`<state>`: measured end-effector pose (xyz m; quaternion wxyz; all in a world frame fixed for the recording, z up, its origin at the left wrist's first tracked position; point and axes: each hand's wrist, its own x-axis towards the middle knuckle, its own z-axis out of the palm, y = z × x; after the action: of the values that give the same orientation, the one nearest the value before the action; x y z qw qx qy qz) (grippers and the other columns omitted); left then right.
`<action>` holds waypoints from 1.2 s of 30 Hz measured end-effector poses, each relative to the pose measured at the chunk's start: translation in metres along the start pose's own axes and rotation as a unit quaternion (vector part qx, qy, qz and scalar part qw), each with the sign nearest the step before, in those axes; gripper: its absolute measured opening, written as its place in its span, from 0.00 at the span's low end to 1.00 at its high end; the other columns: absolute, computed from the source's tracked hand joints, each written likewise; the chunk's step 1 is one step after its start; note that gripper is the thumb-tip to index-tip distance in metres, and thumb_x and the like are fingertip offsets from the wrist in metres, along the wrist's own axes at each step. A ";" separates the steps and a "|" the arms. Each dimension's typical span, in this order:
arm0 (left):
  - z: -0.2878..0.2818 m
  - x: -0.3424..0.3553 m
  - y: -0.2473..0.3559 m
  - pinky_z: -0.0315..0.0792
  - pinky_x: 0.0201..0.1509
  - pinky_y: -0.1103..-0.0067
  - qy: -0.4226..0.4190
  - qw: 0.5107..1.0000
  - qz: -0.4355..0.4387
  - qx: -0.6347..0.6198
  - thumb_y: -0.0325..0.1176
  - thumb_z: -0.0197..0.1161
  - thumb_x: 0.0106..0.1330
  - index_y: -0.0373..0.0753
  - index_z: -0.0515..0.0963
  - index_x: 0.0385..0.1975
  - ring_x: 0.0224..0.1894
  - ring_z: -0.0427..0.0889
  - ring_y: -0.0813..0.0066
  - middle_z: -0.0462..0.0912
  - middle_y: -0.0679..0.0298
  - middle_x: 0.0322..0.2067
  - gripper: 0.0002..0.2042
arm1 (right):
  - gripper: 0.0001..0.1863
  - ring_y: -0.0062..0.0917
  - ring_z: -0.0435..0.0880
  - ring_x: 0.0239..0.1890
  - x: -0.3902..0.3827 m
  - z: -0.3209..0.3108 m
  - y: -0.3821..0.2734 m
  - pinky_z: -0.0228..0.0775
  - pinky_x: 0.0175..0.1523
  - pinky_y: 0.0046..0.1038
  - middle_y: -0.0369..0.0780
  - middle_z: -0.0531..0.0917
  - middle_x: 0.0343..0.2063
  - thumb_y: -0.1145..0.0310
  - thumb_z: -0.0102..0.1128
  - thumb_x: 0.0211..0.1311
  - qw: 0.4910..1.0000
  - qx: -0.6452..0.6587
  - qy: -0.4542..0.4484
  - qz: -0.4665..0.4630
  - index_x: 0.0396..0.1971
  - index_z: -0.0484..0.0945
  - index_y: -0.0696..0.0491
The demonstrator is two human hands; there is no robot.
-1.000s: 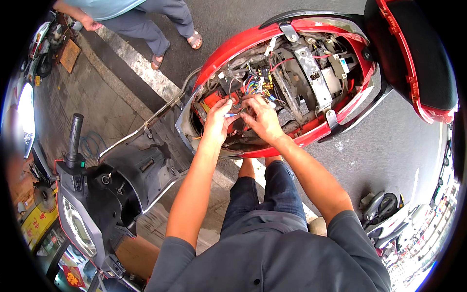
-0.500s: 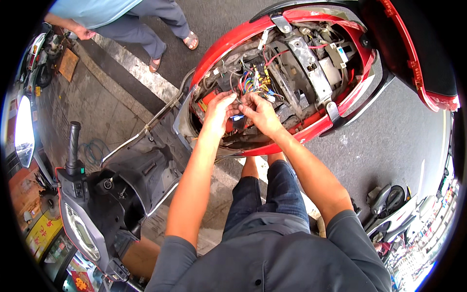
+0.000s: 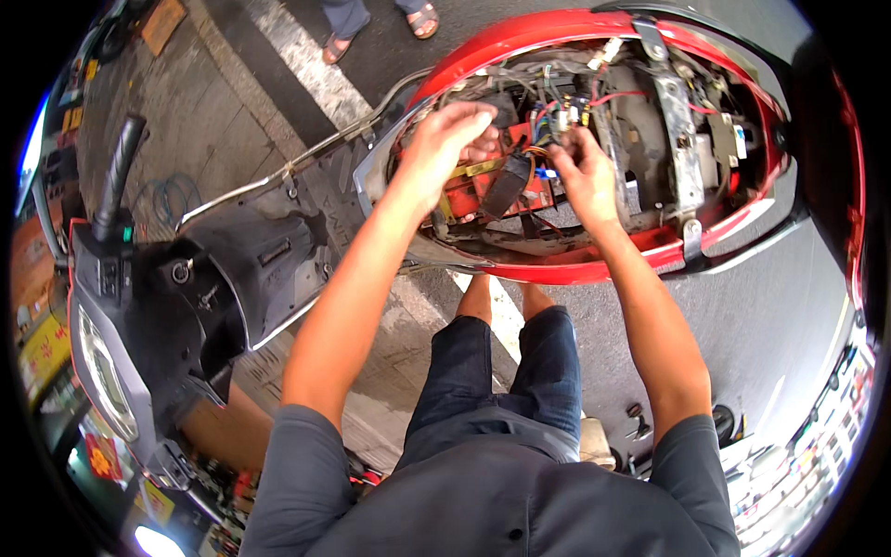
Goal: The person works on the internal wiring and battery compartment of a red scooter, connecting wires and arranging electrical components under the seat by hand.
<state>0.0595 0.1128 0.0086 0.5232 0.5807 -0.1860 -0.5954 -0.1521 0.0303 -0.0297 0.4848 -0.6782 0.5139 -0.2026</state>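
Note:
My left hand (image 3: 436,153), fingers curled, is over the front part of the opened seat compartment of a red scooter (image 3: 492,35); I cannot make out anything between its fingers. Below it lie a red battery-like box (image 3: 473,195) and a dark oblong part (image 3: 507,186). My right hand (image 3: 587,176) is closed on a bundle of thin coloured wires (image 3: 540,148) beside a wiring cluster with connectors (image 3: 568,116). A metal crossbar (image 3: 679,158) spans the compartment to its right.
The scooter's handlebar (image 3: 121,176) and footboard (image 3: 316,232) are on the left, the raised seat (image 3: 831,167) at the far right. Another person's sandalled feet (image 3: 418,20) stand beyond the scooter. Other vehicles and a blue hose (image 3: 172,195) are around the edges.
My hands have moved apart, the left upward, the right rightward, uncovering more of the red box and dark part. The view has shifted, leaving only the other person's lower legs visible.

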 end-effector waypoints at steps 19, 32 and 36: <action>0.228 -0.271 -0.332 0.75 0.35 0.72 -0.050 0.987 0.126 0.083 0.32 0.60 0.66 0.39 0.77 0.39 0.31 0.83 0.61 0.81 0.57 0.30 0.06 | 0.08 0.11 0.72 0.23 0.023 -0.031 0.000 0.63 0.28 0.17 0.33 0.81 0.23 0.66 0.58 0.67 0.974 -0.008 -0.221 0.055 0.32 0.72 0.54; 0.110 -0.227 -0.193 0.72 0.34 0.82 0.148 0.978 0.148 0.024 0.25 0.61 0.65 0.34 0.78 0.41 0.27 0.77 0.80 0.80 0.64 0.28 0.07 | 0.10 0.15 0.77 0.23 0.048 -0.042 -0.018 0.69 0.30 0.18 0.38 0.84 0.31 0.61 0.56 0.69 0.909 0.062 -0.406 0.076 0.39 0.70 0.51; 0.021 -0.126 -0.109 0.74 0.32 0.76 0.145 0.862 0.456 0.167 0.21 0.63 0.57 0.35 0.78 0.38 0.26 0.80 0.69 0.82 0.58 0.28 0.09 | 0.10 0.16 0.80 0.25 0.041 -0.045 -0.014 0.75 0.31 0.20 0.39 0.84 0.31 0.63 0.59 0.68 0.900 0.060 -0.423 0.082 0.36 0.70 0.51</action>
<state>-0.0316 0.2522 -0.0133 0.6525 0.5896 -0.4488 -0.1587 -0.1638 -0.0265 -0.0068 0.7112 -0.6251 0.3008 0.1137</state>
